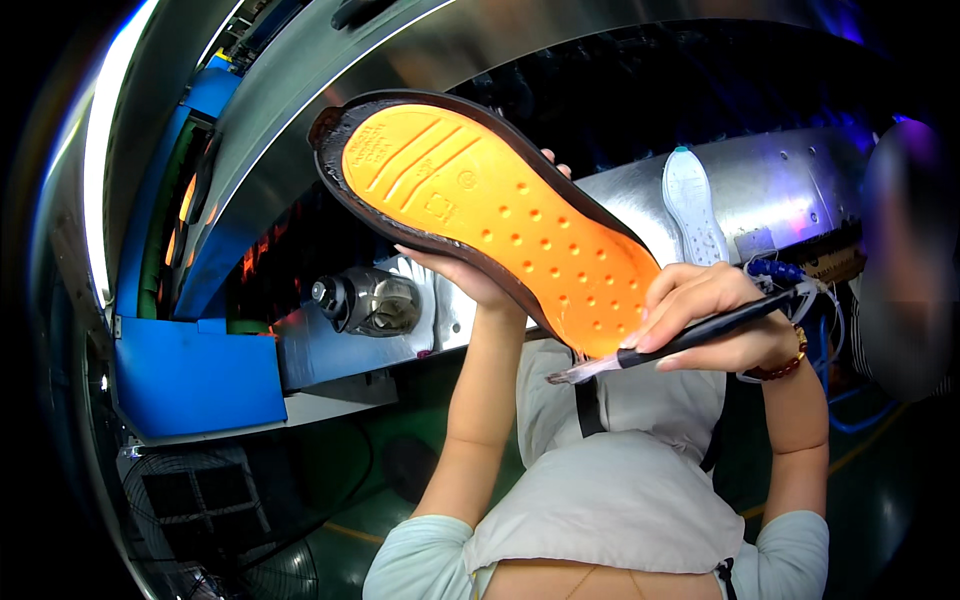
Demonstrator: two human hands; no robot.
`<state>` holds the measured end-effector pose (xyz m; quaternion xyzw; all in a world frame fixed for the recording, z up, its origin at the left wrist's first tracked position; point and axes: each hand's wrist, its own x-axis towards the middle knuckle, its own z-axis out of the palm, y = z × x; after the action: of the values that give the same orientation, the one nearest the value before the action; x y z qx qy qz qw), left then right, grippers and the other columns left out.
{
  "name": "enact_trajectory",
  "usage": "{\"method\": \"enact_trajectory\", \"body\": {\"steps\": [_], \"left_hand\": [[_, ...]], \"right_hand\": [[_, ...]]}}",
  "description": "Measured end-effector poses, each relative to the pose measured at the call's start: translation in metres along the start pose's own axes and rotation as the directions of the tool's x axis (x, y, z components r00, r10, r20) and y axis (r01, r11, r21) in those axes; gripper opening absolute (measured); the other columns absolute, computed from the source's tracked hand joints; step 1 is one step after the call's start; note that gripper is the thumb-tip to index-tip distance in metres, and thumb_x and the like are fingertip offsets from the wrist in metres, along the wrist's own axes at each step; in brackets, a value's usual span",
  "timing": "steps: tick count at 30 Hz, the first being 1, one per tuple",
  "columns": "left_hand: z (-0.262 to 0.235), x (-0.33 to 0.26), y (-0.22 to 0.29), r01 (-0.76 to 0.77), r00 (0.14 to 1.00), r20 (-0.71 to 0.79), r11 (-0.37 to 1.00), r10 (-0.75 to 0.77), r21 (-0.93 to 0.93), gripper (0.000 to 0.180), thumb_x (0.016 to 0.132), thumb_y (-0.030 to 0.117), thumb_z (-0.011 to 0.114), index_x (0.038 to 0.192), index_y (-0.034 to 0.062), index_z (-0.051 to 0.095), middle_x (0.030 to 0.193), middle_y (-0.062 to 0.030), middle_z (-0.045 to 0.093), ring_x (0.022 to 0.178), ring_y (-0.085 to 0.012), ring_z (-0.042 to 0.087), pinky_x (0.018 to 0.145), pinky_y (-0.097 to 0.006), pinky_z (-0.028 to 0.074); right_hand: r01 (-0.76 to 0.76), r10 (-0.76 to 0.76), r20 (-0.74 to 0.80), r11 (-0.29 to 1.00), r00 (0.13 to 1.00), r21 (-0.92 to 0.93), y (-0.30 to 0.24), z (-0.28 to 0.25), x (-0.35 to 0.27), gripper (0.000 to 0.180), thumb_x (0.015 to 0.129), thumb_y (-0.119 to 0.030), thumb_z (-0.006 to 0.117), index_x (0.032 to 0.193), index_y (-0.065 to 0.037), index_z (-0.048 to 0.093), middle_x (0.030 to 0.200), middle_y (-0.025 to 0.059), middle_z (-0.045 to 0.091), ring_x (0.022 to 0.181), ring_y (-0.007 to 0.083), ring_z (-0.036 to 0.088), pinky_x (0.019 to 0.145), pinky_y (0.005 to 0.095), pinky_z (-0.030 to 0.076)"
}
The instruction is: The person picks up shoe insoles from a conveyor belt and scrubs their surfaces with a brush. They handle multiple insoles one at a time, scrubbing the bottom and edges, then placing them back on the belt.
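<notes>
A large shoe sole [470, 190], orange inside with a dark brown rim, is held tilted in front of me. My left hand [465, 275] grips it from beneath around its middle, with fingertips showing past the far edge. My right hand [715, 315] is closed around a brush [690, 335] with a black handle and pale bristles. The bristles are close to the sole's near end, at its lower rim; whether they touch it I cannot tell. The right fingers rest against or just over the orange surface.
On the metal bench behind are a clear bottle with a dark cap [370, 302] at left and a white sole [690, 195] at right. A blue machine housing [200, 380] stands at left, with a fan [215, 510] below. Another person [910, 220] is at the far right, blurred.
</notes>
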<state>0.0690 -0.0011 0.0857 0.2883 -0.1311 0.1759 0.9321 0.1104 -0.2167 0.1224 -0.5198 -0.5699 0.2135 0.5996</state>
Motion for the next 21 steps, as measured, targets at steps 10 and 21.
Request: {"method": "enact_trajectory", "body": {"steps": [10, 21], "left_hand": [[0.005, 0.002, 0.009, 0.016, 0.999, -0.044, 0.999, -0.014, 0.033, 0.106, 0.064, 0.086, 0.025, 0.138, 0.0101, 0.021, 0.133, -0.0239, 0.033, 0.115, -0.04, 0.041, 0.097, -0.049, 0.034], [0.019, 0.011, 0.019, 0.021, 0.991, -0.135, 0.965, 0.014, 0.26, 0.103, 0.068, 0.084, 0.02, 0.138, 0.0085, 0.021, 0.134, -0.0241, 0.032, 0.118, -0.0416, 0.04, 0.099, -0.051, 0.033]], "right_hand": [[-0.059, 0.104, -0.159, 0.962, 0.982, 0.265, 0.007, -0.001, -0.025, 0.022, 0.068, 0.0, 0.07, 0.089, -0.004, 0.067, 0.088, 0.0085, 0.067, 0.084, 0.0164, 0.058, 0.078, 0.0277, 0.046], [-0.203, 0.339, -0.246, 0.869, 0.908, 0.451, 0.03, -0.005, -0.041, 0.02, 0.068, 0.001, 0.067, 0.088, 0.0, 0.066, 0.092, 0.0146, 0.065, 0.098, 0.0224, 0.055, 0.089, 0.0326, 0.042]]}}
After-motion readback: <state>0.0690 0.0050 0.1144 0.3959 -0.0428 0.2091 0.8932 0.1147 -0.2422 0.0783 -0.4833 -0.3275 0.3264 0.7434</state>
